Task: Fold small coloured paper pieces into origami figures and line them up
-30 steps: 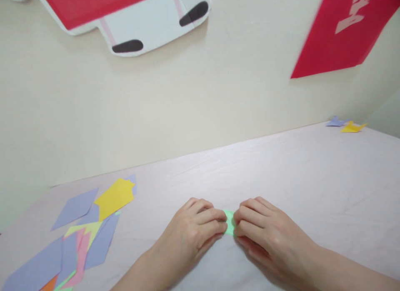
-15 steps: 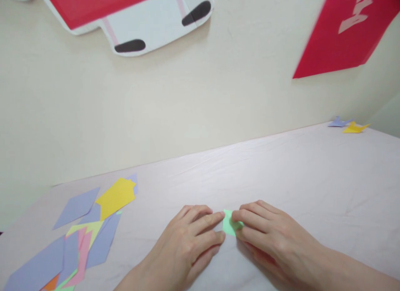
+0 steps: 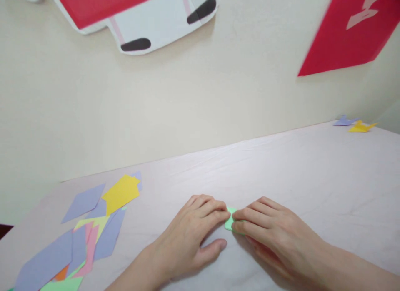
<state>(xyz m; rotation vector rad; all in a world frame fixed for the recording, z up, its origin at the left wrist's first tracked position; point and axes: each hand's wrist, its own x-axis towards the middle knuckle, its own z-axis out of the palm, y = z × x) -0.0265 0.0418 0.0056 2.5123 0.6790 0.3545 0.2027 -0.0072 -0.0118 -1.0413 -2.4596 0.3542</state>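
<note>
Fig.: folded green paper (image 3: 230,219) flat on desk (image 3: 312,178), between both grips | left hand (image 3: 193,237) spread, fingertips pressing paper's edge | right hand (image 3: 275,237) fingertips on top, pinch cannot be told | advice: press crease flat, edges aligned

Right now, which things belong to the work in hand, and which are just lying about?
In hand: small green paper piece, touched by left hand and right hand.
Lying about: loose coloured sheets at the left; purple folded piece and yellow folded piece, far right.
</note>
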